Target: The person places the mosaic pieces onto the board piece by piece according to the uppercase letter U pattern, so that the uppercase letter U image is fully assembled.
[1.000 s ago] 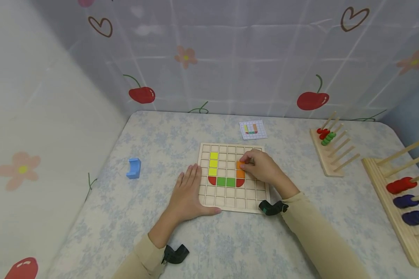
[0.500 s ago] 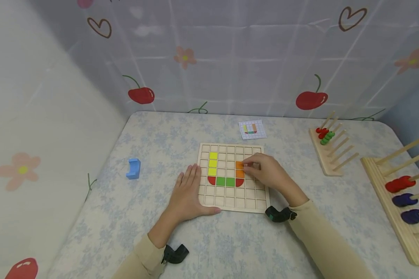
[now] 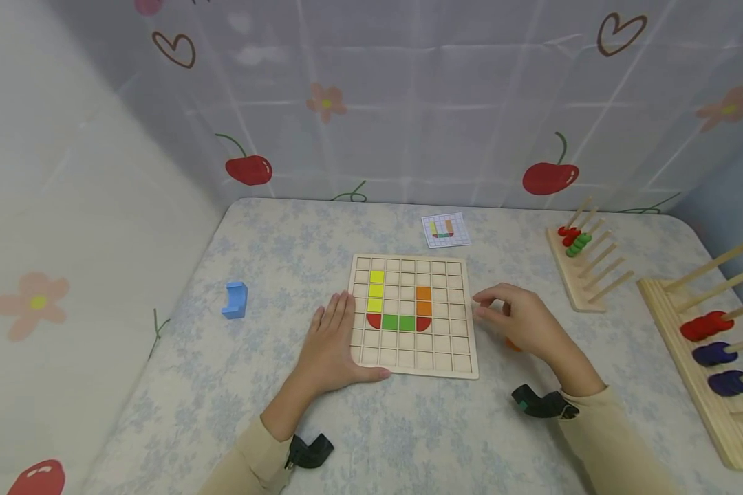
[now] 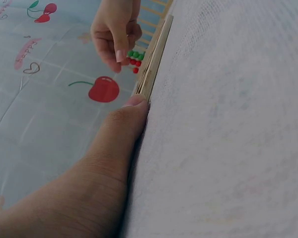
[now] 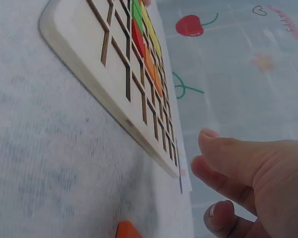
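A wooden grid board (image 3: 448, 350) lies flat on the table, with yellow tiles (image 3: 376, 290), green tiles (image 3: 399, 322), red rounded corner tiles (image 3: 423, 323) and two orange tiles (image 3: 424, 301) forming a U in its cells. My left hand (image 3: 331, 347) rests along the board's left edge, its fingers straight and its thumb at the front edge. To the right of the board, my right hand (image 3: 523, 320) hovers with nothing between thumb and fingers, which stand apart in the right wrist view. Beneath it, a loose orange piece (image 5: 126, 230) lies on the table, partly hidden in the head view.
A card (image 3: 446, 230) printed with a coloured U pattern lies behind the board. At the left is a blue U-shaped block (image 3: 236, 300). Two wooden peg racks, a small one (image 3: 572, 282) and a larger one (image 3: 687, 371), stand at the right with coloured beads.
My right hand has left the orange tiles on the board and moved right, past the board's edge, above the loose orange piece. The left hand has stayed in place.
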{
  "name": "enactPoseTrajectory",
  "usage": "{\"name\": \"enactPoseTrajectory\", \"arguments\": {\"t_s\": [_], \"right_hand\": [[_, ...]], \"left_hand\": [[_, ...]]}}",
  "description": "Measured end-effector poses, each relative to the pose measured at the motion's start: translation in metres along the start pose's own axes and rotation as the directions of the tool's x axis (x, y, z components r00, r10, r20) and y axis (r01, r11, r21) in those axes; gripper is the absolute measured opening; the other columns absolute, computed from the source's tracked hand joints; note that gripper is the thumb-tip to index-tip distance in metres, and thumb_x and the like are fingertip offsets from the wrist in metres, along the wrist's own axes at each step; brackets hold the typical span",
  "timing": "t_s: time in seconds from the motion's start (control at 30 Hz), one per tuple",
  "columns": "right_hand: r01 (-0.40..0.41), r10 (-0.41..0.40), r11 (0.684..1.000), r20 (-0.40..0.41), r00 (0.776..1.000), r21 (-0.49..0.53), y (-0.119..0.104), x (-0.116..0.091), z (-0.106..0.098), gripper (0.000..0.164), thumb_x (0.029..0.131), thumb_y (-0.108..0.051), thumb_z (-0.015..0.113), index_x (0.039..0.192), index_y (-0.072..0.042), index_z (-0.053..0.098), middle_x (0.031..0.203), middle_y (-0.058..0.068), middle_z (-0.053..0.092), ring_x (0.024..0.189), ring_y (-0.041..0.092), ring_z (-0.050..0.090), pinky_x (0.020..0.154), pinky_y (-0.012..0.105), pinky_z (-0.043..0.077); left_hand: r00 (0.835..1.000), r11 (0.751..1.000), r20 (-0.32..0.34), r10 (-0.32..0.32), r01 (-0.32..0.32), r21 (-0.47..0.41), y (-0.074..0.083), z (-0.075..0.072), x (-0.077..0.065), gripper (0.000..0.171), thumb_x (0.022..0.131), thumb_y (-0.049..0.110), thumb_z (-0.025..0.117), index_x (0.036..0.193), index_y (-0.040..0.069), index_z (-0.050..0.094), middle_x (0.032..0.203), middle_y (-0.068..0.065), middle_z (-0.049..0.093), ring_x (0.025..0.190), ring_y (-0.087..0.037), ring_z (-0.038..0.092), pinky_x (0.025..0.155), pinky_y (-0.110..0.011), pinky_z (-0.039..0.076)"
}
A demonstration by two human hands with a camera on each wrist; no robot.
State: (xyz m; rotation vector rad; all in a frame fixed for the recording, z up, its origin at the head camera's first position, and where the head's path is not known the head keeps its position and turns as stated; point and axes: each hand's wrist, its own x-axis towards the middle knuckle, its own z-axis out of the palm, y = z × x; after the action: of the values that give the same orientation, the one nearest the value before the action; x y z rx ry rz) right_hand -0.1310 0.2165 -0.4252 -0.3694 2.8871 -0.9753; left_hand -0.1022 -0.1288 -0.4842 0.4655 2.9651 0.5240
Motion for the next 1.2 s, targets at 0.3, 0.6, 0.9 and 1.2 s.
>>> {"name": "enactPoseTrajectory", "arguments": {"t_s": [0.3, 0.6, 0.9, 1.2], "right_hand": [[0.002, -0.006, 0.997, -0.048, 0.999, -0.071, 0.026, -0.026, -0.011, 0.021, 0.089, -0.019, 0.075, 0.108, -0.011, 0.074, 0.100, 0.004, 0.072, 0.068, 0.013, 0.046, 0.055, 0.023, 0.040], [-0.011, 0.006, 0.997, -0.065, 0.998, -0.079, 0.042, -0.044, -0.014, 0.020, 0.088, -0.021, 0.076, 0.106, -0.011, 0.074, 0.097, 0.003, 0.071, 0.066, 0.007, 0.046, 0.055, 0.022, 0.041], [-0.052, 0.051, 0.996, -0.011, 0.999, -0.073, 0.046, -0.047, -0.015, 0.032, 0.090, -0.035, 0.073, 0.112, -0.012, 0.073, 0.103, 0.003, 0.070, 0.070, 0.008, 0.048, 0.058, 0.024, 0.042], [-0.074, 0.075, 0.993, 0.009, 0.997, -0.089, 0.045, -0.048, -0.015, 0.037, 0.086, -0.044, 0.076, 0.109, -0.015, 0.074, 0.105, 0.002, 0.070, 0.078, 0.011, 0.052, 0.064, 0.024, 0.044]], "left_hand": [[1.000, 1.000, 0.008, -0.006, 0.006, -0.010, 0.000, 0.000, 0.000, 0.144, 0.060, 0.091, 0.061, 0.160, 0.009, -0.002, 0.169, -0.007, -0.001, 0.157, -0.021, -0.005, 0.126, -0.050, 0.005], [1.000, 1.000, -0.004, -0.002, 0.002, 0.003, 0.001, -0.001, 0.000, 0.144, 0.060, 0.091, 0.061, 0.160, 0.006, 0.001, 0.169, -0.008, 0.001, 0.157, -0.023, -0.001, 0.126, -0.051, 0.007], [1.000, 1.000, -0.010, 0.003, -0.003, -0.008, 0.001, -0.001, -0.001, 0.144, 0.060, 0.091, 0.062, 0.160, 0.006, 0.002, 0.169, -0.009, 0.002, 0.157, -0.023, -0.002, 0.126, -0.051, 0.007], [1.000, 1.000, 0.007, -0.001, 0.001, -0.002, 0.001, -0.002, 0.000, 0.143, 0.061, 0.091, 0.061, 0.160, 0.007, 0.000, 0.169, -0.008, 0.001, 0.157, -0.022, -0.003, 0.126, -0.050, 0.006]]}}
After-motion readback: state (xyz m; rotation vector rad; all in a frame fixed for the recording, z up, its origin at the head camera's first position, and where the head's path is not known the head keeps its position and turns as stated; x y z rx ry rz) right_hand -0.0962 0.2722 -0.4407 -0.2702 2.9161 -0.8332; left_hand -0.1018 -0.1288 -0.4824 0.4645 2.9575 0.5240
